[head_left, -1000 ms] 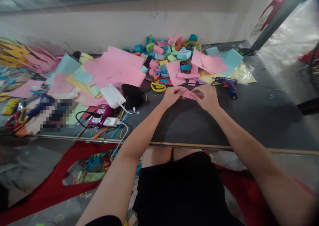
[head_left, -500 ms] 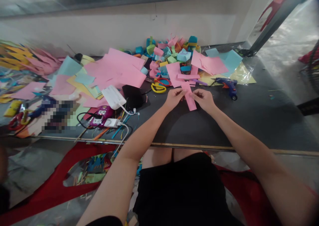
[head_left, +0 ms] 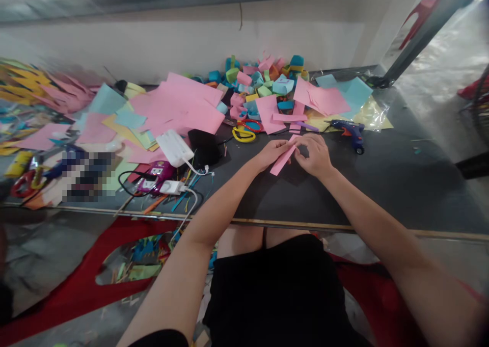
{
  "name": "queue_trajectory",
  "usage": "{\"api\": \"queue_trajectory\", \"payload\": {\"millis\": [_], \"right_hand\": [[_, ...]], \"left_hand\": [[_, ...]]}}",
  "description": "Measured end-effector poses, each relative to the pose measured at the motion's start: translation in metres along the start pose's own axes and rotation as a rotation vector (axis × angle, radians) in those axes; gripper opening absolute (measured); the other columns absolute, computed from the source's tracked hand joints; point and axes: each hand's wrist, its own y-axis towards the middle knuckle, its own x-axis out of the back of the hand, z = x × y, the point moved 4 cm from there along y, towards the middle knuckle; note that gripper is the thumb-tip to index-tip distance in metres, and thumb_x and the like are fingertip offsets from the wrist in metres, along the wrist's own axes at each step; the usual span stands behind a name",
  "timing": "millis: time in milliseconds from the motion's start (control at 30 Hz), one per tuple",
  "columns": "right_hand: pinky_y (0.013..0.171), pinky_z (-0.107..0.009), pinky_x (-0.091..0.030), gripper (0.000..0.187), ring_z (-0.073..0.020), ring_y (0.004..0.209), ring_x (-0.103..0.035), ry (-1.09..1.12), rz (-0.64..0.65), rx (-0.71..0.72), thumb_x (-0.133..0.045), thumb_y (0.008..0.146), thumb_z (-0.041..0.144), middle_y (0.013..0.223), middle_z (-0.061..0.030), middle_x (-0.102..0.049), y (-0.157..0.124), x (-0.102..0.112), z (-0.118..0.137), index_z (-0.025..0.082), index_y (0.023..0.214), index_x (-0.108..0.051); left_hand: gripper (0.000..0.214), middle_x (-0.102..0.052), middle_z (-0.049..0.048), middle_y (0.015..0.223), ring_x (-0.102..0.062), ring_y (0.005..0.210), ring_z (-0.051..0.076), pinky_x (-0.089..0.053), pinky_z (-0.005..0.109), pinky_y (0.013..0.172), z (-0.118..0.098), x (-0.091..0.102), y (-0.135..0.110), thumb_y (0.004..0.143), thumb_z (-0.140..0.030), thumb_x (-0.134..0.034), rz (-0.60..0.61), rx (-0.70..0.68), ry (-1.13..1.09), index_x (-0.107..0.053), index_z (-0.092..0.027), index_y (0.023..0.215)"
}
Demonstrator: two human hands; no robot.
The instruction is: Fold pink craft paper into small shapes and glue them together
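Pink paper strip (head_left: 282, 159) in the middle of the action, held just above the dark desk (head_left: 382, 184). It slants down toward the person and its near end hangs free. The left hand (head_left: 272, 153) pinches the strip from its side, fingers closed on the paper. The right hand (head_left: 315, 156) curls over the far end, fingers clenched on it too, so both hands have it at one spot.

It looks like a fold or crease at that far end. To do it well, line the long edges up first, keep the pinch tight and close to the crease, then press along it with a thumb. Paper this thin will skew if one hand pulls.

The bare stretch of desk right under the hands and off to the right is good working space. A blue glue gun (head_left: 351, 131) lies just beyond the right hand, and yellow-handled scissors (head_left: 243, 134) sit just beyond the left. Loose pink sheets (head_left: 183, 105) and a pile of folded paper pieces (head_left: 263, 77) crowd the far side. The desk's front edge (head_left: 290, 223) is close to the person's lap, well clear of the strip.
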Motion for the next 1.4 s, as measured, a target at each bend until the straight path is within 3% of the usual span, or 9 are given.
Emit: {"api": "queue_trajectory", "payload": {"millis": [233, 333, 433, 600, 833, 1033, 1167, 1300, 1400], "right_hand": [[0.086, -0.039, -0.054, 0.016, -0.0219, 0.09, -0.071, -0.168, 0.052, 0.038, -0.058, 0.094, 0.015, 0.094, -0.0017, -0.077, 0.0, 0.0, -0.003, 0.027, 0.103, -0.061], [0.083, -0.04, -0.053, 0.009, -0.0221, 0.087, -0.069, -0.213, 0.079, 0.031, -0.058, 0.095, 0.02, 0.091, -0.0027, -0.075, 0.001, 0.001, -0.003, 0.026, 0.1, -0.062], [0.085, -0.042, -0.053, 0.008, -0.0231, 0.088, -0.068, -0.166, 0.092, -0.007, -0.062, 0.093, 0.026, 0.09, -0.002, -0.074, 0.001, 0.004, -0.001, 0.027, 0.1, -0.061], [0.089, -0.043, -0.05, 0.02, -0.0234, 0.091, -0.069, -0.009, 0.165, -0.01, -0.064, 0.085, 0.016, 0.093, -0.0004, -0.073, 0.003, 0.007, 0.004, 0.028, 0.097, -0.056], [0.082, -0.038, -0.048, 0.028, -0.0207, 0.085, -0.067, -0.009, 0.059, 0.134, -0.063, 0.082, 0.01, 0.092, 0.0009, -0.071, 0.007, 0.009, 0.013, 0.028, 0.1, -0.051], [0.082, -0.041, -0.048, 0.023, -0.023, 0.086, -0.067, -0.043, 0.167, 0.025, -0.063, 0.081, 0.014, 0.092, -0.001, -0.071, 0.005, 0.004, 0.009, 0.027, 0.095, -0.051], [0.085, -0.04, -0.05, 0.026, -0.0224, 0.086, -0.067, -0.025, 0.151, 0.052, -0.063, 0.078, 0.011, 0.091, -0.0002, -0.071, 0.005, 0.006, 0.002, 0.027, 0.094, -0.051], [0.088, -0.044, -0.051, 0.025, -0.0247, 0.087, -0.068, -0.072, 0.161, -0.048, -0.062, 0.077, 0.011, 0.087, -0.0007, -0.071, 0.004, 0.011, -0.015, 0.027, 0.09, -0.05], [0.088, -0.045, -0.051, 0.024, -0.0261, 0.088, -0.069, -0.082, 0.1, -0.056, -0.062, 0.079, 0.014, 0.087, -0.0009, -0.072, 0.003, 0.013, -0.015, 0.028, 0.093, -0.049]], "left_hand": [[0.026, -0.076, 0.0049, 0.073, -0.072, 0.065, 0.011, -0.055, 0.022, 0.068, 0.0, 0.005, -0.004, 0.098, -0.036, -0.075, 0.106, 0.13, -0.024, -0.074, -0.01, 0.095], [0.022, -0.075, 0.0048, 0.069, -0.071, 0.063, 0.01, -0.056, 0.022, 0.068, 0.0, 0.003, -0.006, 0.094, -0.029, -0.08, 0.134, 0.17, -0.024, -0.074, -0.008, 0.093], [0.021, -0.07, 0.0016, 0.06, -0.066, 0.055, 0.008, -0.053, 0.019, 0.062, 0.0, 0.003, -0.007, 0.092, -0.025, -0.081, 0.117, 0.184, -0.038, -0.072, -0.009, 0.083], [0.026, -0.061, -0.0022, 0.05, -0.061, 0.046, 0.007, -0.047, 0.018, 0.053, 0.0, 0.008, -0.007, 0.086, -0.024, -0.086, 0.144, 0.234, -0.065, -0.069, -0.011, 0.071], [0.026, -0.06, -0.0017, 0.048, -0.061, 0.048, 0.007, -0.047, 0.018, 0.053, 0.001, 0.012, -0.009, 0.078, -0.023, -0.092, 0.233, 0.273, -0.056, -0.071, -0.011, 0.067], [0.023, -0.056, -0.0032, 0.047, -0.06, 0.047, 0.008, -0.047, 0.019, 0.054, -0.002, 0.01, -0.009, 0.083, -0.019, -0.086, 0.219, 0.268, -0.069, -0.07, -0.011, 0.068], [0.022, -0.057, -0.0019, 0.048, -0.06, 0.048, 0.008, -0.047, 0.02, 0.054, -0.005, 0.019, -0.011, 0.084, -0.017, -0.085, 0.193, 0.262, -0.052, -0.072, -0.011, 0.068], [0.025, -0.055, -0.0024, 0.047, -0.056, 0.045, 0.006, -0.047, 0.019, 0.053, -0.01, 0.03, -0.012, 0.082, -0.018, -0.087, 0.182, 0.246, -0.094, -0.071, -0.01, 0.064], [0.027, -0.054, -0.0032, 0.046, -0.057, 0.044, 0.006, -0.048, 0.017, 0.052, -0.008, 0.032, -0.012, 0.079, -0.02, -0.091, 0.191, 0.268, -0.084, -0.07, -0.011, 0.063]]}}
